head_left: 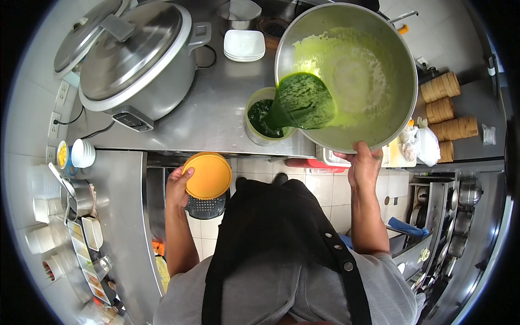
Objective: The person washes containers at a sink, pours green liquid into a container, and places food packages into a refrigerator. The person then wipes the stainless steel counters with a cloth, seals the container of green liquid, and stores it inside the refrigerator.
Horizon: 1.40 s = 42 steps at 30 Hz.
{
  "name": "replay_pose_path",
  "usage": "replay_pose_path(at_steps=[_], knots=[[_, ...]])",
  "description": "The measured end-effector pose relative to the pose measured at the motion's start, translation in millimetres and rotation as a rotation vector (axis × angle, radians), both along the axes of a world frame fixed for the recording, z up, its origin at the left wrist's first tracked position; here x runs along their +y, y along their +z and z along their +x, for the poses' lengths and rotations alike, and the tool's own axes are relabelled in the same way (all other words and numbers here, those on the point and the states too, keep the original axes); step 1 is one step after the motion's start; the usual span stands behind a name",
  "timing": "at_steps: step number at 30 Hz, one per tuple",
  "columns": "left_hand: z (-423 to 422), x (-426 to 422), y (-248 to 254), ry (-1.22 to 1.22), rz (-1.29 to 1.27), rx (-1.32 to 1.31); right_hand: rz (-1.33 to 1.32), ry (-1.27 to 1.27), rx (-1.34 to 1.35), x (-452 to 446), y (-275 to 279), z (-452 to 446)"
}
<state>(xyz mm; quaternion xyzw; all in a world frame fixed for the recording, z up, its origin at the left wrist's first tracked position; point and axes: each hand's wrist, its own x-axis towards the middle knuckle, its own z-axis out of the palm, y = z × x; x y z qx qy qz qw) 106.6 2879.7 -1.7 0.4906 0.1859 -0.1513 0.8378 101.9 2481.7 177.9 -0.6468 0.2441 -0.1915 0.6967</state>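
My right hand (pixel 364 165) grips the near rim of a large metal bowl (pixel 368 81), which is tilted over the steel counter. Thick green liquid (pixel 306 100) runs from the bowl's left side into a round, clear plastic container (pixel 253 129) standing on the counter. Dark green liquid shows inside that container, and a pale green film coats the bowl's wall. In my left hand (pixel 179 185) is a round orange lid (pixel 208 176), pinched at its left edge in front of the counter. The fingers beneath the lid are partly hidden.
A big rice cooker (pixel 141 65) stands at the left of the counter. White square dishes (pixel 244 45) are stacked behind the container. Bamboo steamers (pixel 441 111) and a white plastic bag (pixel 428 145) lie to the right. A steel side counter (pixel 122 206) holds cups, a pot and trays.
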Motion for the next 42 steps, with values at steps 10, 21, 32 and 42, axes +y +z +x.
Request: replay_pose_path(at_steps=[10, 21, 32, 42], knots=[[0, 0, 2, 0.05, -0.008, -0.021, -0.03, -0.036, -0.031, 6, -4, 2], [-5, 8, 0, 0.077, -0.025, -0.037, -0.056, -0.046, -0.095, 20, -3, 5], [-10, 9, 4, 0.11, -0.004, -0.043, -0.043, -0.074, -0.102, 27, -10, 5], [-7, 8, 9, 0.096, 0.012, -0.044, -0.366, -0.118, -0.073, 32, -49, 4]])
